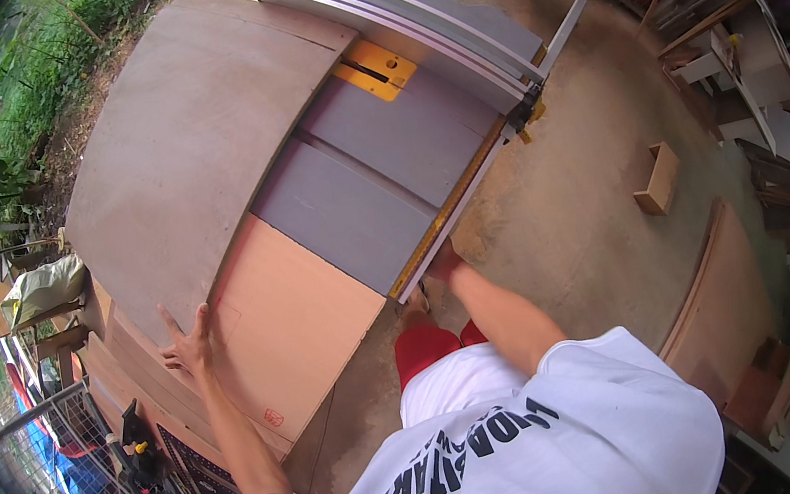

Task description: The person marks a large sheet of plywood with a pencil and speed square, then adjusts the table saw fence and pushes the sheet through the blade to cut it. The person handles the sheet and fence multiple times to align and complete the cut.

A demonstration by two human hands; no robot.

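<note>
A large grey-brown sheet (pixel 203 102) lies over the left part of a table saw's grey top (pixel 350 213). My left hand (pixel 189 349) is open, its fingers spread at the sheet's near edge and a thumb beside a pinkish-tan board (pixel 294 322). That board sits flush along the saw top's left side. My right hand (pixel 444 260) is at the saw's front rail (pixel 455 208), which carries a yellow scale; its fingers are hidden behind the rail. Right of the yellow throat plate (pixel 375 70) stands the long metal rip fence (pixel 404 23), apart from the sheet.
On the concrete floor at right sits a small wooden box (pixel 656 180). Stacked offcuts (pixel 777 92) and a leaning board (pixel 716 303) line the right side. A wire mesh fence (pixel 50 447), a black tool (pixel 148 464) and a pale sack (pixel 45 289) are at left.
</note>
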